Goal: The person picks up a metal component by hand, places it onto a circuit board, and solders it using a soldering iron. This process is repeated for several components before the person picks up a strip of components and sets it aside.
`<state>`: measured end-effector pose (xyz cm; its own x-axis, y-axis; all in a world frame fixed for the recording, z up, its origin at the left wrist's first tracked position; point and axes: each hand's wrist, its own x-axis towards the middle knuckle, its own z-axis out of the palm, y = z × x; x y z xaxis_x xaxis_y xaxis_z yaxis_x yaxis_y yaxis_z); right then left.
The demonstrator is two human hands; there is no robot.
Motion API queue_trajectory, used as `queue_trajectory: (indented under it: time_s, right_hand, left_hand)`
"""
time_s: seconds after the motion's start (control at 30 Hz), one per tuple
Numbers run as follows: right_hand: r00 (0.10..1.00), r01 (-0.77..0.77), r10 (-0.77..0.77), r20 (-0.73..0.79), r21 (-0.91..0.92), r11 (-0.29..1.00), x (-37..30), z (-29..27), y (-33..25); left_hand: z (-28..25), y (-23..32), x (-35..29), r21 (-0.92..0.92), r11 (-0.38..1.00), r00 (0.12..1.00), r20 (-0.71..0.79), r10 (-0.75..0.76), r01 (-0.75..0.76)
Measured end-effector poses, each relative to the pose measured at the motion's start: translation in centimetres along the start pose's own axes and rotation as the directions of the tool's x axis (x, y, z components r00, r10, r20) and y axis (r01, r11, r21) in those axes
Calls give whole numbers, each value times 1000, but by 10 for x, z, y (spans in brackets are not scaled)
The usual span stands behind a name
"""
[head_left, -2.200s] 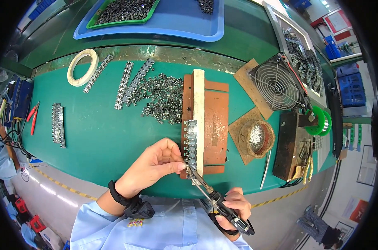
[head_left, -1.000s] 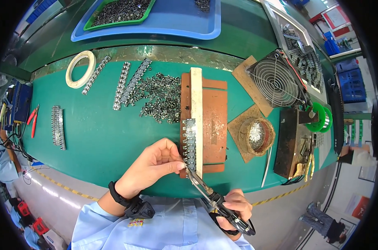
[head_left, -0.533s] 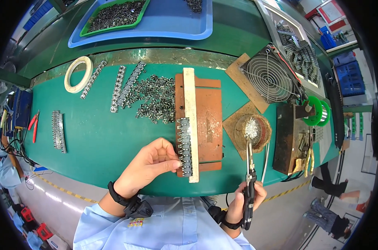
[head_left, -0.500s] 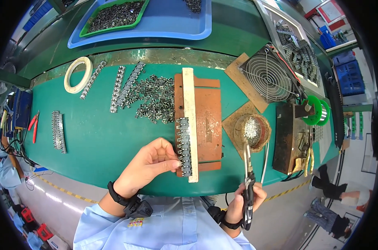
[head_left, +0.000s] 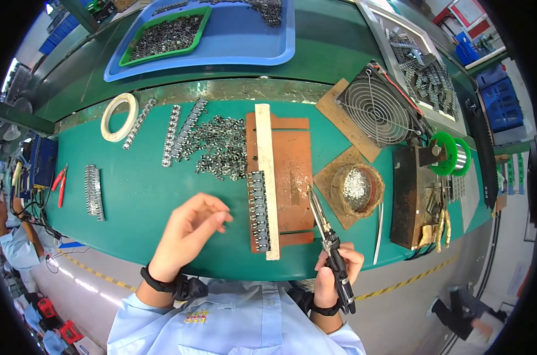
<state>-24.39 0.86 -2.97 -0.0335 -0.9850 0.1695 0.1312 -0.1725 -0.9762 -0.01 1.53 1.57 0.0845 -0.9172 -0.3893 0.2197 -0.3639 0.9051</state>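
My left hand (head_left: 188,234) hovers over the green mat, left of the fixture, its fingers curled and thumb against the index finger. Anything pinched there is hidden or too small to make out. My right hand (head_left: 339,266) grips a soldering iron (head_left: 335,254) by its black handle. Its metal tip points up and left over the brown fixture board (head_left: 293,177). Along the board's left side runs a pale bar (head_left: 267,160). A strip of small dark and metallic components (head_left: 259,210) lies against that bar, and neither hand touches it.
Loose small metal parts (head_left: 218,145) are heaped left of the fixture, near several component strips (head_left: 94,192) and a tape roll (head_left: 105,121). To the right stand a round pot (head_left: 372,204), a fan (head_left: 378,109) and a green solder spool (head_left: 443,145). Red-handled cutters (head_left: 62,186) lie far left.
My left hand has let go of the component strip and moved left. The soldering iron has swung from the round pot leftward, to over the brown board.
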Motion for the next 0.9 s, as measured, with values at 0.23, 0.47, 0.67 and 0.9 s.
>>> queue_trajectory:
  time_s: [0.23, 0.47, 0.67, 0.9]
  right_hand:
    - [995, 13, -12, 95, -8, 1000, -1, -5, 1]
    - [993, 7, -7, 120, -2, 1000, -2, -5, -2]
    - [993, 27, -22, 118, -37, 999, -1, -5, 0]
    - [995, 41, -32, 97, -92, 995, 0, -2, -1]
  left_hand:
    - [-13, 22, 22, 783, 572, 921, 0, 391, -243]
    - [-5, 12, 33, 909, 343, 888, 59, 456, -237]
    - [-1, 23, 7, 844, 450, 883, 58, 465, -292]
    - [4, -3, -24, 98, 994, 992, 121, 28, -40]
